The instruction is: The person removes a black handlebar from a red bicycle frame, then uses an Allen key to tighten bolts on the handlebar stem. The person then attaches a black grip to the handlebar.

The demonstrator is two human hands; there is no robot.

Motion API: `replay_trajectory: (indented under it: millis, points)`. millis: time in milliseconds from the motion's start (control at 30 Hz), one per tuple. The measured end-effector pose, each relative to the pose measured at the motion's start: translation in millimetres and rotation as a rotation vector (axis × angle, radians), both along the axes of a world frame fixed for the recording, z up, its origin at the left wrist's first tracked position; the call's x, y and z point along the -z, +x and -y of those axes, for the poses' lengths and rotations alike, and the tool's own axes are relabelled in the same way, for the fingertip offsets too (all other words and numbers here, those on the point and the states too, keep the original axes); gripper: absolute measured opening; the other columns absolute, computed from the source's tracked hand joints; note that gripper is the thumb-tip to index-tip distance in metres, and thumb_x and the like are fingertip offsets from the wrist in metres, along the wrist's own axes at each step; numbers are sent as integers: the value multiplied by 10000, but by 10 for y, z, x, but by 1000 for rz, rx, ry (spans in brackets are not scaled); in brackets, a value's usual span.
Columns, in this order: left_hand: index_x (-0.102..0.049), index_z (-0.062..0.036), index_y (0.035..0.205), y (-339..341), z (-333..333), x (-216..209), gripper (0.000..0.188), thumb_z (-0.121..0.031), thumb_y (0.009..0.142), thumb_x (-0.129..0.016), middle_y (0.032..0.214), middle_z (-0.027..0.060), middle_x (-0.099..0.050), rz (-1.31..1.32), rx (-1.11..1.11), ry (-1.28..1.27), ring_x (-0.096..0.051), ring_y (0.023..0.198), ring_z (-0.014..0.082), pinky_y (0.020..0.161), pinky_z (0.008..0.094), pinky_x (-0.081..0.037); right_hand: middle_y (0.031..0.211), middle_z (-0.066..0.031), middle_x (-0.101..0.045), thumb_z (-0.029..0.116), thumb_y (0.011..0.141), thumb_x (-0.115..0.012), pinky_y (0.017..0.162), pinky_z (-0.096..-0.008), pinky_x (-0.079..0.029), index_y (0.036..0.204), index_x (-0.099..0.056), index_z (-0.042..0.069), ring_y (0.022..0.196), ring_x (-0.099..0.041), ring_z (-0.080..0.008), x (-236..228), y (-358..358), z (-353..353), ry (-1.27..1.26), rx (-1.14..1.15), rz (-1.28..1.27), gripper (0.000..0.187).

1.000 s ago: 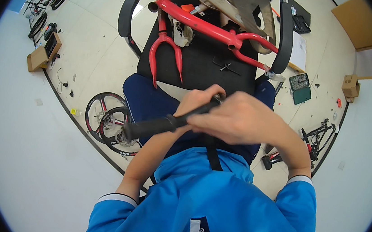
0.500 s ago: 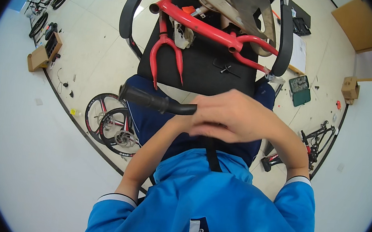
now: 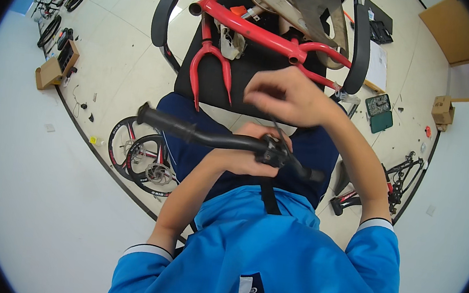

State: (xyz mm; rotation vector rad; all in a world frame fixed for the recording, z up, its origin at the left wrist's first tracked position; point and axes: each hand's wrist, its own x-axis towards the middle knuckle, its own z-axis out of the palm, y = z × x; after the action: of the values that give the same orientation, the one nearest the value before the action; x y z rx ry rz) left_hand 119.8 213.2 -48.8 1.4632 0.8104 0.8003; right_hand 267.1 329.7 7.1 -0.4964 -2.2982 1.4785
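Handlebar [image 3: 212, 138] across the lap, bike frame [image 3: 257, 34] on the chair [image 3: 218, 82] ahead, wheels [image 3: 142, 157] left.

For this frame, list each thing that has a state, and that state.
Black handlebar: roughly level, held at its middle clamp.
Left hand: closed around the handlebar.
Right hand: raised above the clamp, fingers pinched; what they hold is too small to tell.
Red bicycle frame: lying across the black chair.
Two wheels: flat on the floor.

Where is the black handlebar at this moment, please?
In the head view the black handlebar lies across the middle of the picture over the person's lap, held by the left hand, below the red bicycle frame on the black chair.
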Motion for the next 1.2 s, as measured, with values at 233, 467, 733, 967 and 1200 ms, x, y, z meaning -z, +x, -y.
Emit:
replay_trajectory:
  millis: [233, 467, 733, 967, 1200]
  points:
    - [-681, -55, 986, -331, -65, -6, 355, -92, 647, -779, 790, 25, -688, -13, -385, 67, -634, 711, 90, 681, 251, -514, 797, -110, -628, 173, 924, -651, 626, -331, -470, 932, -670, -7, 691, -605, -252, 288, 453, -44, 301, 250, 84, 181]
    - [-665, -36, 958, -294, -258, 141, 315, -102, 680, -799, 784, 48, -692, -89, -610, 151, -654, 695, 107, 664, 254, -516, 730, -100, -593, 283, 903, -701, 548, -381, -456, 764, -632, 29, 629, -603, -296, 223, 602, 264, 578, 404, 327, 298]
    - [-592, -20, 934, -225, -314, 319, 321, -42, 723, -834, 714, 28, -634, -227, -775, 237, -571, 644, 67, 610, 232, -474, 533, -99, -509, 217, 881, -720, 421, -381, -390, 586, -527, 61, 457, -533, -288, 192, 362, 800, 625, 627, 273, 385]
    - [-570, -2, 925, -117, -314, 361, 314, -7, 731, -816, 684, 37, -628, -196, -874, 304, -574, 625, 72, 580, 235, -475, 605, -111, -500, 227, 859, -717, 450, -383, -421, 711, -519, 28, 494, -538, -304, -90, 107, 1139, 527, 526, 151, 318]
    - [-603, -32, 929, -246, -335, 188, 343, -120, 703, -845, 739, 90, -680, -298, -658, 211, -680, 673, 166, 637, 285, -529, 760, -110, -560, 303, 842, -732, 614, -387, -482, 806, -573, 35, 681, -598, -302, -419, 397, 713, 473, -11, 224, 313]
